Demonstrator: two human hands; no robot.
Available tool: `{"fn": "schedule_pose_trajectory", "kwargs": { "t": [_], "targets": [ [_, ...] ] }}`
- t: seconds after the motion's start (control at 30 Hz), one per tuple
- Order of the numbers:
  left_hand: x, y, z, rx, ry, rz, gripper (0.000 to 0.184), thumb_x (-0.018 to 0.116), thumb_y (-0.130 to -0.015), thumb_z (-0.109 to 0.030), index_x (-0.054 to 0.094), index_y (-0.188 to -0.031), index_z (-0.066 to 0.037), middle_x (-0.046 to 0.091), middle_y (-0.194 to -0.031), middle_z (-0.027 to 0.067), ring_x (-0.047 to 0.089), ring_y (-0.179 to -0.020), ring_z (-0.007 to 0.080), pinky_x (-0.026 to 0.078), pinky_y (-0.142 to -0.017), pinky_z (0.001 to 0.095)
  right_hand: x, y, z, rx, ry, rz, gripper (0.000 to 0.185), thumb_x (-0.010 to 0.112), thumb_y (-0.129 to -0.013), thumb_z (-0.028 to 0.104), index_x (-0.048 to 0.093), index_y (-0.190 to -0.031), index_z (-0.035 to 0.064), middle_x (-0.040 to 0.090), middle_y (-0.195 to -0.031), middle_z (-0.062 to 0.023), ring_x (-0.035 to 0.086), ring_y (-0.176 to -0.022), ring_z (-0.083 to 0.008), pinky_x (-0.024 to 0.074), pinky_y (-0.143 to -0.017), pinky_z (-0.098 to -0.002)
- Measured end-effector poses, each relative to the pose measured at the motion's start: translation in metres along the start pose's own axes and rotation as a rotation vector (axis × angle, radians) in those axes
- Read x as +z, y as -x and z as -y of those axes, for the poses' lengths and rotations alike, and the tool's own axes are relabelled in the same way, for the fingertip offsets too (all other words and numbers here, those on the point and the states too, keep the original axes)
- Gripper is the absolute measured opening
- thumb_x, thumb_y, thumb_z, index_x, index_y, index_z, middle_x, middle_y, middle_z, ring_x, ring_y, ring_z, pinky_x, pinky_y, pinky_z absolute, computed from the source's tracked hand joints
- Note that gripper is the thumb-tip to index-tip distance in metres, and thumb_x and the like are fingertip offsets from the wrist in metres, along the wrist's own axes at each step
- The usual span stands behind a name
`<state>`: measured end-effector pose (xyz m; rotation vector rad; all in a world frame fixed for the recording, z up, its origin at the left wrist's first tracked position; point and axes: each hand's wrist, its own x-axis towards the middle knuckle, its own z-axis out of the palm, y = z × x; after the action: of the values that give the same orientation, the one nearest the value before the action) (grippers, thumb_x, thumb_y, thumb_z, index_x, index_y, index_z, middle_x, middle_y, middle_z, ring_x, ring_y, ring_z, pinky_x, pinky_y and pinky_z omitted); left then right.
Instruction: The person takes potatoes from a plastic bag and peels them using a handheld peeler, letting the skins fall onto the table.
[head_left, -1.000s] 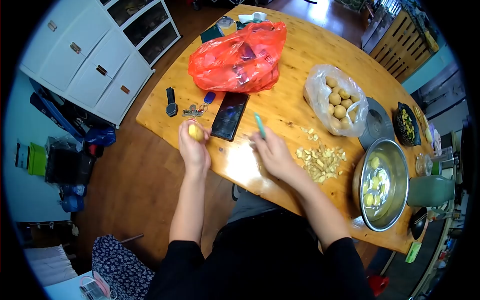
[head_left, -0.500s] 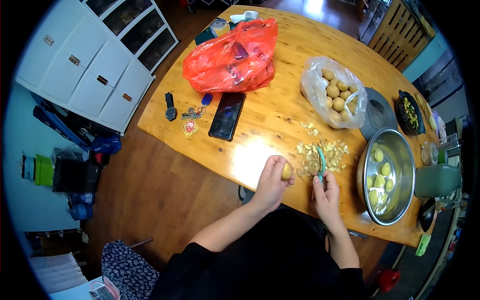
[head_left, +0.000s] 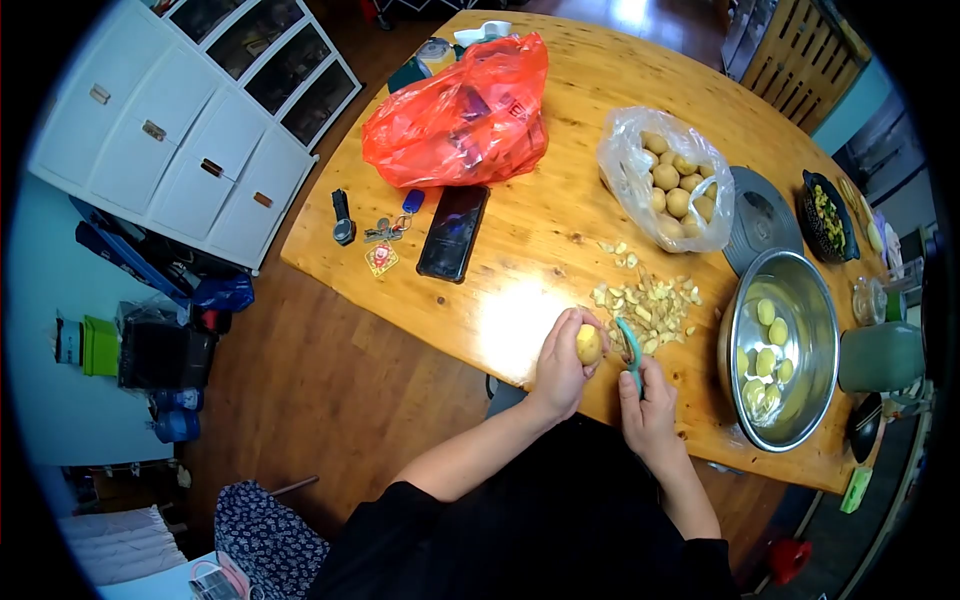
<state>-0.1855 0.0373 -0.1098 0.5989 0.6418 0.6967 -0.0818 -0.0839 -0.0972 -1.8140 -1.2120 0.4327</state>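
Note:
My left hand [head_left: 562, 369] is wrapped round a partly peeled potato [head_left: 588, 345], its yellow flesh showing on top. Just right of it, my right hand [head_left: 652, 412] grips a teal peeler [head_left: 631, 350], whose head is close to the potato. Behind both hands lies a pile of peelings [head_left: 655, 305] on the wooden table [head_left: 400, 325]. To the right, a steel bowl [head_left: 728, 345] holds several peeled potatoes in water. A clear plastic bag [head_left: 622, 150] at the back holds several unpeeled potatoes.
A red plastic bag [head_left: 455, 120], a black phone [head_left: 453, 233], keys [head_left: 384, 231] and a watch [head_left: 343, 228] are on the left. A grey round mat [head_left: 762, 215], a dark dish of food [head_left: 828, 217] and a green container [head_left: 880, 358] are on the right.
My left hand has moved right with the potato, from beside the keys to near the peelings. My right hand has moved right and down with the peeler, and the two are now close together.

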Motion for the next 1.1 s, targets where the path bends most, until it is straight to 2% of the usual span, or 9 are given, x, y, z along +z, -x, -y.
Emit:
{"fn": "schedule_pose_trajectory", "kwargs": {
  "t": [0.17, 0.2, 0.27, 0.37, 0.4, 0.53, 0.87, 1.03, 1.1],
  "targets": [
    [0.001, -0.006, 0.001, -0.068, 0.102, -0.101, 0.029, 0.035, -0.112, -0.033, 0.052, -0.103, -0.011, 0.059, -0.08, 0.007, 0.046, -0.059, 0.0134, 0.037, -0.053, 0.025, 0.009, 0.003, -0.005, 0.045, 0.005, -0.012, 0.017, 0.062, -0.1, 0.012, 0.063, -0.113, 0.0011, 0.068, -0.081, -0.0209, 0.069, -0.071, -0.04, 0.0529, -0.06, -0.0455],
    [-0.001, -0.008, 0.004, -0.054, 0.124, -0.048, 0.03, 0.034, -0.112, -0.034, 0.052, -0.104, -0.011, 0.057, -0.079, 0.0066, 0.046, -0.06, 0.014, 0.038, -0.054, 0.0253, 0.011, 0.001, -0.004, 0.013, -0.014, -0.026, 0.016, 0.063, -0.099, 0.012, 0.064, -0.111, 0.0019, 0.069, -0.083, -0.0211, 0.069, -0.072, -0.0409, 0.0532, -0.06, -0.0467],
    [-0.005, -0.008, 0.006, -0.031, 0.108, 0.013, 0.035, 0.031, -0.113, -0.037, 0.051, -0.105, -0.01, 0.052, -0.076, 0.0058, 0.046, -0.06, 0.0154, 0.039, -0.056, 0.0264, 0.008, -0.001, 0.001, -0.017, 0.009, -0.046, 0.016, 0.064, -0.098, 0.013, 0.064, -0.11, 0.0029, 0.069, -0.083, -0.0203, 0.069, -0.073, -0.0405, 0.0532, -0.06, -0.047],
    [-0.002, -0.004, 0.005, -0.003, 0.101, 0.095, 0.036, 0.03, -0.114, -0.037, 0.049, -0.103, -0.009, 0.056, -0.085, 0.0087, 0.046, -0.061, 0.0142, 0.038, -0.055, 0.0258, 0.006, -0.001, 0.004, -0.045, 0.036, -0.044, 0.014, 0.064, -0.098, 0.016, 0.063, -0.106, 0.0046, 0.068, -0.081, -0.0172, 0.068, -0.072, -0.0378, 0.0527, -0.06, -0.0466],
    [0.001, -0.002, 0.006, -0.01, 0.102, 0.077, 0.04, 0.026, -0.114, -0.04, 0.05, -0.106, -0.009, 0.054, -0.078, 0.0078, 0.047, -0.061, 0.0151, 0.04, -0.055, 0.0266, 0.006, 0.0, 0.003, -0.044, 0.042, -0.034, 0.013, 0.063, -0.098, 0.016, 0.062, -0.104, 0.0049, 0.068, -0.08, -0.0163, 0.068, -0.071, -0.037, 0.0525, -0.06, -0.0462],
    [0.006, -0.004, 0.013, 0.047, -0.03, 0.01, 0.039, 0.027, -0.114, -0.039, 0.049, -0.107, -0.008, 0.058, -0.088, 0.0099, 0.05, -0.069, 0.0144, 0.041, -0.055, 0.0239, 0.001, -0.001, 0.01, -0.114, 0.083, -0.042, 0.011, 0.063, -0.098, 0.017, 0.059, -0.097, 0.0068, 0.067, -0.076, -0.013, 0.067, -0.066, -0.0343, 0.0515, -0.056, -0.0445],
    [0.007, -0.003, 0.029, 0.196, -0.235, -0.086, 0.028, 0.028, -0.115, -0.032, 0.042, -0.106, -0.009, 0.059, -0.09, 0.0104, 0.047, -0.063, 0.0132, 0.041, -0.056, 0.0261, 0.007, 0.006, 0.003, -0.152, 0.227, -0.044, 0.013, 0.062, -0.098, 0.019, 0.056, -0.094, 0.0082, 0.065, -0.071, -0.01, 0.066, -0.06, -0.0301, 0.05, -0.05, -0.0425],
    [0.006, -0.003, 0.024, 0.215, -0.218, -0.032, 0.027, 0.029, -0.114, -0.029, 0.042, -0.103, -0.008, 0.058, -0.089, 0.0107, 0.046, -0.061, 0.0137, 0.039, -0.055, 0.0268, 0.006, -0.001, -0.022, -0.011, 0.287, -0.028, 0.013, 0.06, -0.099, 0.018, 0.054, -0.095, 0.007, 0.063, -0.067, -0.0135, 0.066, -0.059, -0.0331, 0.0499, -0.051, -0.0458],
    [0.013, -0.003, 0.013, 0.18, -0.175, -0.008, 0.027, 0.03, -0.114, -0.029, 0.042, -0.102, -0.007, 0.058, -0.088, 0.0109, 0.045, -0.061, 0.0137, 0.039, -0.055, 0.0267, -0.009, -0.005, -0.02, 0.074, 0.152, -0.05, 0.015, 0.057, -0.101, 0.018, 0.054, -0.096, 0.0046, 0.064, -0.068, -0.0178, 0.065, -0.061, -0.0386, 0.0502, -0.055, -0.05]
  ]
}}
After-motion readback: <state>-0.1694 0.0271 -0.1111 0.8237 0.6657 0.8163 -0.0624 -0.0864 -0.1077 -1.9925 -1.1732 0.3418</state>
